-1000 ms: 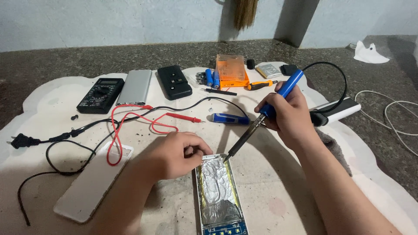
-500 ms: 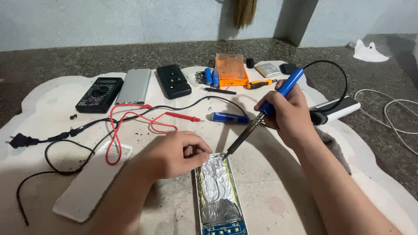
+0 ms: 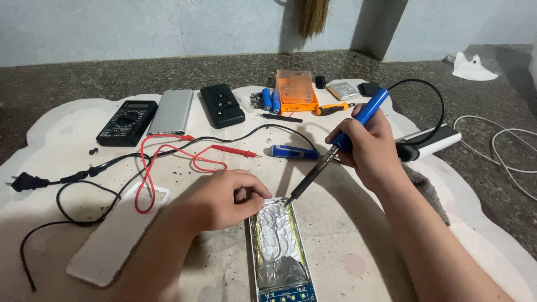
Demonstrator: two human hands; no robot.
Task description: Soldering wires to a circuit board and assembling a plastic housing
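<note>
On the pale mat point(image 3: 358, 235), seen from the head camera, the left hand point(image 3: 224, 198) pinches the top edge of the opened, foil-covered power bank point(image 3: 277, 246) to steady it, while the right hand point(image 3: 366, 145), fingers clamped pen-like around the blue soldering iron point(image 3: 335, 146), slants its tip onto that end.

The soldering iron point(image 3: 335, 148) has a shiny blue plastic handle and a dull dark metal shaft. Under its tip lies the open power bank point(image 3: 277, 246), wrapped in crinkly, shiny silver foil. Left of the power bank sits a smooth white plastic shell point(image 3: 114, 237). The mat point(image 3: 347, 223) beneath looks matt, pale and dirty. Past it, the counter point(image 3: 84, 78) is rough, speckled grey stone.
</note>
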